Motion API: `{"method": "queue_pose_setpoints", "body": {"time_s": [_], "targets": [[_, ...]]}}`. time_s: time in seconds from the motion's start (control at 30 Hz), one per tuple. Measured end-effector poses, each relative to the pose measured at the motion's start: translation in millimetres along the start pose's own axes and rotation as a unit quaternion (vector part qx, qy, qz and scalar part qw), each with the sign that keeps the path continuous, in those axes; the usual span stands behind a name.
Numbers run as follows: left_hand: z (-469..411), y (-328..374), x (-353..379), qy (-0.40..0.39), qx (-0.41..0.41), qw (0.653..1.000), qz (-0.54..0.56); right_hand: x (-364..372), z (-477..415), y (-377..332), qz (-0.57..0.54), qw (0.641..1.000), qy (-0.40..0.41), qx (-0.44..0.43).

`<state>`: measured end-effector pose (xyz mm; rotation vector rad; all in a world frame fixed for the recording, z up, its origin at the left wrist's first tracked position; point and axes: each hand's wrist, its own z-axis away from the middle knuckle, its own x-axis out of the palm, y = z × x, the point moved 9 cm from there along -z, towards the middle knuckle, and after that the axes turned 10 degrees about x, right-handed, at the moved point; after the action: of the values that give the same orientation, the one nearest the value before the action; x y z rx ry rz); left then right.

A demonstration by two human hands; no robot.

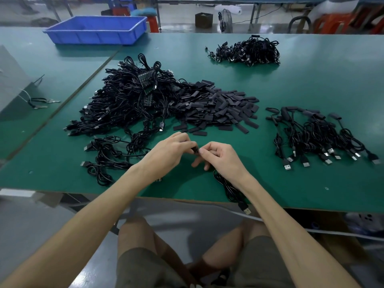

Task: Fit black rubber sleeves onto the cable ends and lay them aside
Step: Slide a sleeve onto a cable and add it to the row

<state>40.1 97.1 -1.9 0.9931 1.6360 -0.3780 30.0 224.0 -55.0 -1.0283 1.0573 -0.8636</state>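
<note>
**Head view, single entry.**

- Left hand (172,149): fingers curled, tips pinching a small black piece, judged to be one sleeve (195,150); mostly hidden by the fingers.
- Right hand (218,155): thumb and forefinger pinched on the end of a cable (228,188), lower fingers loosely curled above the surface (311,84). The two hands met fingertip to fingertip, just above the near edge.
- Cable: ran from under the right hand toward the person; its USB plug (246,209) overhung the edge.
- Loose sleeve pile (220,109): beyond the hands, centre.
- Unfitted cable heap (128,100): left of the sleeves, touching them.
- Fitted cables (318,138): laid well apart on the right, plugs toward the person.
- Further cable heap (247,51) and blue bin (96,30): far side.

**Step in hand, as judged:** threading the sleeve onto the cable end. Whether it had yet gone on could not be told.

**Handling notes:**
- The sleeve lies flat when loose, so squeezing its edges should open the mouth.
- The cable wanted gripping close behind its tip, lest it buckle.
- Feed straight, then slide home.
- The hanging plug could drag the cable off; its slack was best kept on the surface.
- Afterwards the piece belonged with the right-hand group.
</note>
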Motion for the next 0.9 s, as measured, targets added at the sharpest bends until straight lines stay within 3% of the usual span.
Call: {"method": "queue_pose_setpoints", "body": {"time_s": [0.5,0.9], "targets": [[0.4,4.3,9.4,-0.019,0.023,0.999,0.03,-2.0,-1.1,2.1,0.024,1.0,0.009,-0.005],[3.2,-6.0,18.6,-0.014,-0.022,0.998,0.065,1.8,-2.6,3.2,0.038,0.999,-0.007,-0.006]]}}
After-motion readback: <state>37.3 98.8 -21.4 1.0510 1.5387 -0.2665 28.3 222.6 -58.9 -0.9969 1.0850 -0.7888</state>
